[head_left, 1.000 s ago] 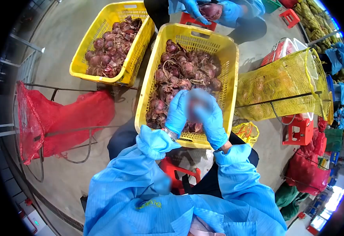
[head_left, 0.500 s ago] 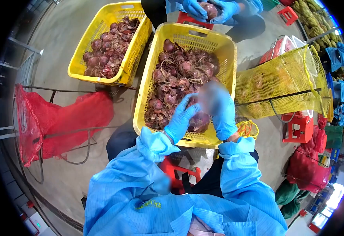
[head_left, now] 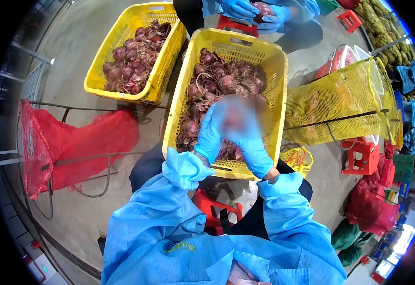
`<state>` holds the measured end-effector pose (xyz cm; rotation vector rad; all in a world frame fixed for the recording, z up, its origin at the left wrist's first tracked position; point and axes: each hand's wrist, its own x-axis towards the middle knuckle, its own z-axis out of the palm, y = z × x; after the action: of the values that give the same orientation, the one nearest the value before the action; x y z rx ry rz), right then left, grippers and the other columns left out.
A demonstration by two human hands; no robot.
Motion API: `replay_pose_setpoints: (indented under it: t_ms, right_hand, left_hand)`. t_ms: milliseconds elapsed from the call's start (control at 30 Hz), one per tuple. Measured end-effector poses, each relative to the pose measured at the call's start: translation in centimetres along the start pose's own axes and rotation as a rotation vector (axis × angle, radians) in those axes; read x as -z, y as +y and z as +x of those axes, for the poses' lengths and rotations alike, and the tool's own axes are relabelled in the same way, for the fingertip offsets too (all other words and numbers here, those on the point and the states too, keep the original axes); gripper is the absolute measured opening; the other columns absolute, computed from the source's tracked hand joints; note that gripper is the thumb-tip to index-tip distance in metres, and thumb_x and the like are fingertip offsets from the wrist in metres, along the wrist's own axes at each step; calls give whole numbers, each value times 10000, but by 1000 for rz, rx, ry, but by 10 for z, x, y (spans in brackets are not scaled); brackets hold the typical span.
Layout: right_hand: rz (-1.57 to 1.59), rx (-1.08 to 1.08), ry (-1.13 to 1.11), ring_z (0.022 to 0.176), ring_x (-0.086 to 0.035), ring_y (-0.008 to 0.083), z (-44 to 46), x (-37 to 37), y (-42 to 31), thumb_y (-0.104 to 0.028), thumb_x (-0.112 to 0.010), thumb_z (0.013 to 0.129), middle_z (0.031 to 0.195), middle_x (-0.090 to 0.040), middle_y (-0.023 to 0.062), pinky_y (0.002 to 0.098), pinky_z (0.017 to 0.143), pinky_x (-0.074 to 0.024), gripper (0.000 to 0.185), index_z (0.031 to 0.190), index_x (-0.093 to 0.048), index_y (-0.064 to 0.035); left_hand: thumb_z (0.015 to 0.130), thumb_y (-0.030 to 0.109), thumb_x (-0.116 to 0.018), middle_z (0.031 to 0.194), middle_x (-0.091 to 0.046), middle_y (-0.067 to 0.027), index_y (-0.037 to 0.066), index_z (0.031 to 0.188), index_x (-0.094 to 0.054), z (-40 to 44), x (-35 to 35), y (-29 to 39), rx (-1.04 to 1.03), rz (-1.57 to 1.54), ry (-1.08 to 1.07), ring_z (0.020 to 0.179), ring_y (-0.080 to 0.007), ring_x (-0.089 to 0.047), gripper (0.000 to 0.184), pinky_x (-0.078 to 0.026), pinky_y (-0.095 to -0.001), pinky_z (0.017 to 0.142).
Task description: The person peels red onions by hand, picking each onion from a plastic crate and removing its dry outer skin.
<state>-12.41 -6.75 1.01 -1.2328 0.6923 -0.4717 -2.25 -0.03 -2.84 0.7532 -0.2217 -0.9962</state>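
My left hand [head_left: 208, 142] and my right hand [head_left: 255, 156], both in blue gloves, are close together above a yellow crate [head_left: 171, 127]. Between them is a dark reddish onion [head_left: 233, 118], smeared by a blurred patch that also hides most of the fingertips. Both hands appear closed around it from either side. Below, the crate holds many red onions [head_left: 226, 83] with loose dry skins and roots.
A second yellow crate [head_left: 93, 85] of onions stands at upper left. Across from me, a co-worker's gloved hands [head_left: 274, 18] hold an onion. A red mesh bag [head_left: 84, 142] hangs on a frame at left; a filled yellow mesh bag [head_left: 335, 104] lies right, near a red stool [head_left: 361, 156].
My right hand has moved left to meet my left hand, which was open with fingers spread. Both now come together around the onion. The co-worker's hands have shifted slightly right.
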Motion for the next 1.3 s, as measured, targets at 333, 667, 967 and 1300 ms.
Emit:
replay_pose_setpoints:
  t_ms: [333,667,967,1300]
  right_hand:
    - [-193,143,13,1156,-537,176,-2,-1,5,-122,-784,760,1292,-539,66,326,989,-446,676,1349,-459,-63]
    - [592,-239,-7,971,-606,172,-5,17,-8,-410,-579,908,1132,-623,30,328,758,-514,511,1301,-513,-90]
    - [617,-292,-15,890,-604,142,-3,30,-22,-462,-516,928,1119,-636,18,279,573,-466,483,1288,-537,-141]
    - [529,-397,-10,925,-619,145,-9,29,-29,-552,-515,914,1125,-634,8,293,618,-523,505,1232,-570,-163]
  left_hand:
    - [951,94,-546,1093,-643,-64,71,1142,-592,29,41,-8,275,-427,108,1019,-198,-615,197,-523,-350,903]
    - [903,70,-559,1029,-665,-94,72,1079,-622,20,15,25,-422,1140,-136,870,-236,-661,187,-554,-344,800]
    - [920,142,-559,1274,-564,-118,60,1261,-561,22,21,1,-146,637,-281,1179,-264,-542,351,-439,-367,1018]
    - [971,105,-500,1233,-585,-110,-8,1287,-501,20,12,27,148,238,-319,1103,-198,-585,335,-480,-330,989]
